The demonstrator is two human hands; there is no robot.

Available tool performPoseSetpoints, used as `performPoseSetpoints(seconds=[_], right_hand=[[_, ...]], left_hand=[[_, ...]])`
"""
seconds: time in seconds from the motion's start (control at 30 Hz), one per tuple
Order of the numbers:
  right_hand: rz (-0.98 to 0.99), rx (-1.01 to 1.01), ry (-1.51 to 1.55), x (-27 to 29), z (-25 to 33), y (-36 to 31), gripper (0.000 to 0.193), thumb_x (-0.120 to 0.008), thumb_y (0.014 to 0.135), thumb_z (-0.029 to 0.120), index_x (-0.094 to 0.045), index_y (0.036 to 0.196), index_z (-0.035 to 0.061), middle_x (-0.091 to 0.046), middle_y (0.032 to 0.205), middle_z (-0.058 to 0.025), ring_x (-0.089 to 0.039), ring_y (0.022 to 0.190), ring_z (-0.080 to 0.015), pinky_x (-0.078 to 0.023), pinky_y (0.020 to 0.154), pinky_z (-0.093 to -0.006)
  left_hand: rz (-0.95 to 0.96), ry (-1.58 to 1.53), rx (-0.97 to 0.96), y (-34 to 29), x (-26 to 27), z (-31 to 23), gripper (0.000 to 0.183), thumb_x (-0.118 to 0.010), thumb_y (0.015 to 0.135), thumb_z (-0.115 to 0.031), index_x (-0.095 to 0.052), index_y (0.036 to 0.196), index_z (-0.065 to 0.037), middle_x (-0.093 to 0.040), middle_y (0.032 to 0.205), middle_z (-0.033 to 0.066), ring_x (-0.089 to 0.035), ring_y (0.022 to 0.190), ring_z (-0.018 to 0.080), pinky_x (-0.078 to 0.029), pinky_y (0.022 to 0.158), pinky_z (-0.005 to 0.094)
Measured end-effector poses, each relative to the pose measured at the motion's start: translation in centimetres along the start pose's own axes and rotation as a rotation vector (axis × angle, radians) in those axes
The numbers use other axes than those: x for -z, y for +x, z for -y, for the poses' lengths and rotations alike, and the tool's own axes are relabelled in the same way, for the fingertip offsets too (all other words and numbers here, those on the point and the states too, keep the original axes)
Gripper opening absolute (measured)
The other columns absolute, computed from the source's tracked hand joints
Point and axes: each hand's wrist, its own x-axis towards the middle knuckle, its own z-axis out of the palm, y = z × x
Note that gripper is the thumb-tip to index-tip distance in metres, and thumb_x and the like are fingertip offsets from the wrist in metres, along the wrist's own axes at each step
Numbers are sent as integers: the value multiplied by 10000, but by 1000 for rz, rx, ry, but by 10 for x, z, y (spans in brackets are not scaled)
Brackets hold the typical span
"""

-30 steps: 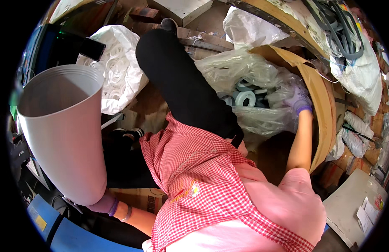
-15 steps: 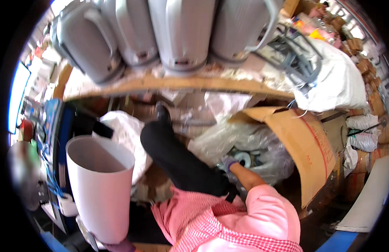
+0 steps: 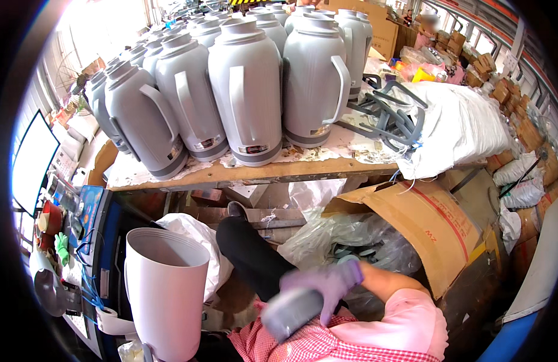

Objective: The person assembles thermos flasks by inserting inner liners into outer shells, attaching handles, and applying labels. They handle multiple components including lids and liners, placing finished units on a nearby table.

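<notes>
The right hand (image 3: 327, 288), in a purple glove, is closed around a blurred grey round part (image 3: 291, 312) just above the person's lap, close beside the clear plastic bag (image 3: 351, 241) of similar parts in the open cardboard box (image 3: 423, 229). The left hand is out of view, hidden below the upright pale grey cylinder shell (image 3: 165, 289) at the lower left. Above, a wooden bench (image 3: 242, 172) carries rows of grey flasks (image 3: 245, 90) with handles.

The workbench (image 3: 242, 172) is crowded with grey flasks (image 3: 245, 90); the cardboard box (image 3: 411, 223) below gapes open, plastic bags inside.
</notes>
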Motion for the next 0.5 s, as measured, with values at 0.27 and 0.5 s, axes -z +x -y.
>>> performPoseSetpoints(seconds=[0.27, 0.5], right_hand=[[-480, -155, 312, 11, -44, 31, 629, -745, 887, 362, -526, 1375, 32, -646, 1237, -75, -604, 1107, -155, -490, 986, -332], [-863, 215, -217, 5, 15, 86, 902, -927, 582, 342, -552, 1327, -1, -609, 1143, -122, -568, 1047, -248, -439, 953, -385]], left_hand=[[-137, -661, 535, -19, 33, 14, 493, -645, 870, -270, -577, 1251, 35, -590, 1301, 232, -590, 1156, 360, -487, 969, 518], [119, -1225, 784, -72, 40, 63, 512, -375, 1019, -293, -495, 1398, 30, -547, 1376, 181, -528, 1254, 311, -422, 1064, 433]])
